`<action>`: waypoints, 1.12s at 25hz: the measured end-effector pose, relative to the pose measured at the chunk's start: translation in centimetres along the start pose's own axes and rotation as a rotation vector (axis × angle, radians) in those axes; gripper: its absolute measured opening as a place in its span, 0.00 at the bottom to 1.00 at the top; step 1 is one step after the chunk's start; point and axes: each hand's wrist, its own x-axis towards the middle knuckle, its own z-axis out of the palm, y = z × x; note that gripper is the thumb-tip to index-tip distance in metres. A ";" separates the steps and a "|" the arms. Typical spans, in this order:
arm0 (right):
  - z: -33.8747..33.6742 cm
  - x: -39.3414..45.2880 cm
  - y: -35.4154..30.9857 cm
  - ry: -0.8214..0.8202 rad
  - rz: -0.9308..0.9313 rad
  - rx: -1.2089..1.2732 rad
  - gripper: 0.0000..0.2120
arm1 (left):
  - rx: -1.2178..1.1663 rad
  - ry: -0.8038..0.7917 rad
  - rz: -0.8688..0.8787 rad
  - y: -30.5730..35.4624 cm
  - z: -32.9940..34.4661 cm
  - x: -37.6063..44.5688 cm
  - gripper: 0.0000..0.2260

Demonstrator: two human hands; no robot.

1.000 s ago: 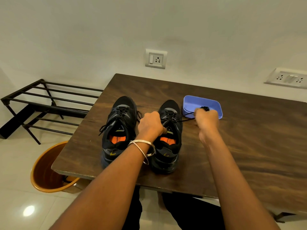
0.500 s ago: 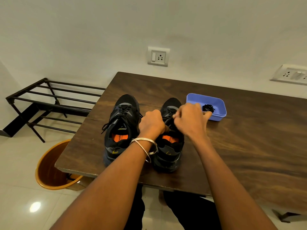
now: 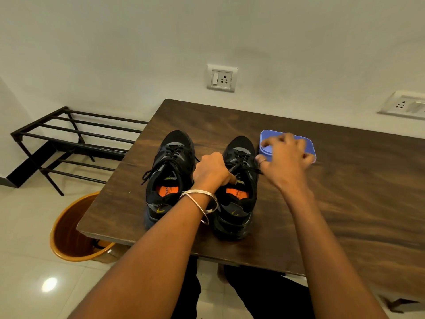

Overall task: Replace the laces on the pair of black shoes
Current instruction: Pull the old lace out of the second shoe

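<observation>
- Two black shoes stand side by side at mid-frame on the table, toes pointing away: the left shoe [image 3: 169, 176] and the right shoe [image 3: 238, 187], each with an orange insole showing in its opening.
- The left shoe is laced with a black lace [image 3: 161, 166] whose ends hang loose over its sides.
- The left hand [image 3: 212, 171], fingers curled, grips the tongue area of the right shoe; a metal bangle [image 3: 202, 203] sits on its wrist.
- The right hand [image 3: 284, 155] hovers blurred over the blue tray, fingers spread; whether it holds the right shoe's lace [image 3: 250, 166] I cannot tell.
- The blue tray [image 3: 264, 139] sits just right of the right shoe; its contents are hidden by the hand.
- An orange bin [image 3: 69, 229] stands on the floor at lower left.
- The dark wooden table [image 3: 345, 192] meets a white wall with a socket [image 3: 221, 78]; a black rack [image 3: 69, 139] stands at left.
</observation>
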 end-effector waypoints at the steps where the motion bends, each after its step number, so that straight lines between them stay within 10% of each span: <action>1: 0.5 -0.1 -0.5 -0.096 -0.068 -0.089 0.13 | -0.009 -0.006 -0.007 0.0 0.0 0.1 0.23; 9: 3.1 0.0 -2.4 -0.150 -0.266 -0.232 0.06 | -0.021 0.004 -0.021 -0.2 0.2 0.6 0.22; 15: 1.5 0.1 -1.0 -0.087 0.440 0.869 0.10 | -0.032 -0.012 -0.022 -0.1 0.3 0.7 0.21; 22: 0.2 0.8 0.9 -0.159 0.809 1.408 0.10 | -0.001 -0.001 -0.003 0.1 0.1 0.4 0.22; 28: -1.9 0.2 3.3 0.136 0.603 0.106 0.11 | 0.001 0.054 0.094 0.8 -1.0 0.1 0.20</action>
